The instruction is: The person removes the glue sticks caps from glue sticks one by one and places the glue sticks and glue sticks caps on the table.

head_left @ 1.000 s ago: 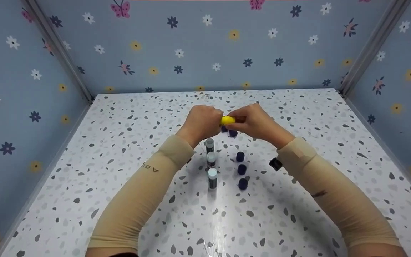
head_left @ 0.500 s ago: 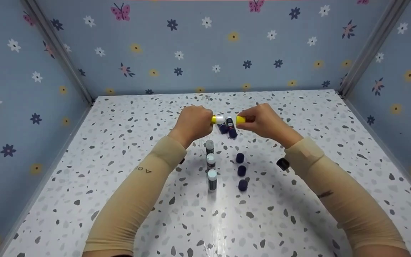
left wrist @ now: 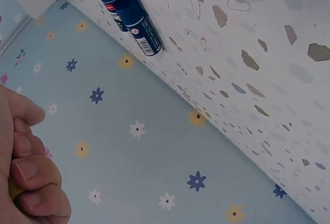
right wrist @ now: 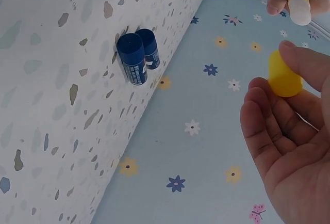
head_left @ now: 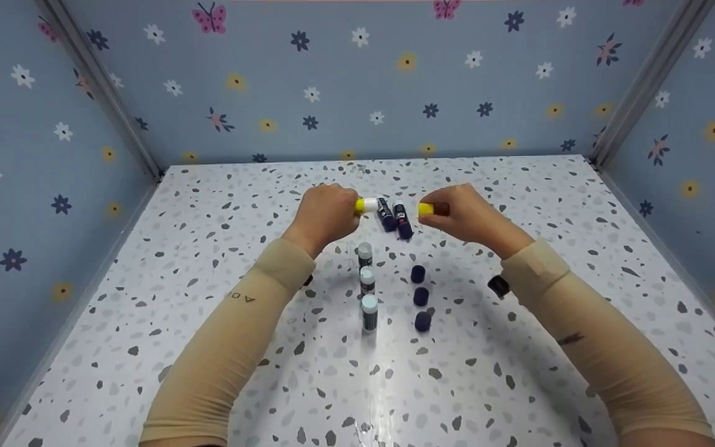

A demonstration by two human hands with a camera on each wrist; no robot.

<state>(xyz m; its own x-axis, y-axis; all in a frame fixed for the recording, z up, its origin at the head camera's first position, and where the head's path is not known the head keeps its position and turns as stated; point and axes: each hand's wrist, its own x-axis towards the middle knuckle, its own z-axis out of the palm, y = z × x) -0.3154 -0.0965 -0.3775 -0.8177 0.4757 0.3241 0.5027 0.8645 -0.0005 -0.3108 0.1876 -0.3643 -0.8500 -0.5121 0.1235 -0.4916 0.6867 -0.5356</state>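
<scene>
A barcode (left wrist: 148,45) and illegible print (right wrist: 136,73) show on two blue tubes (head_left: 401,220); left of them the left hand (head_left: 329,209) grips a yellow tube (right wrist: 299,2) (white end (head_left: 372,204) bare), right of them the right hand (head_left: 466,214) pinches a yellow cap (right wrist: 284,77). Nearer the person than them, three white-topped tubes (head_left: 367,282) and three dark caps (head_left: 420,296) stand on the speckled tabletop (head_left: 488,397) inside flowered walls (head_left: 339,65).

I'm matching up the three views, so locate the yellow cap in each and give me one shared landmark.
Head: yellow cap just right of centre, in the right hand.
Left wrist: not in it.
Right wrist: cap at right, above mid-height.
Shared landmark: two dark blue sticks beside each other.
</scene>
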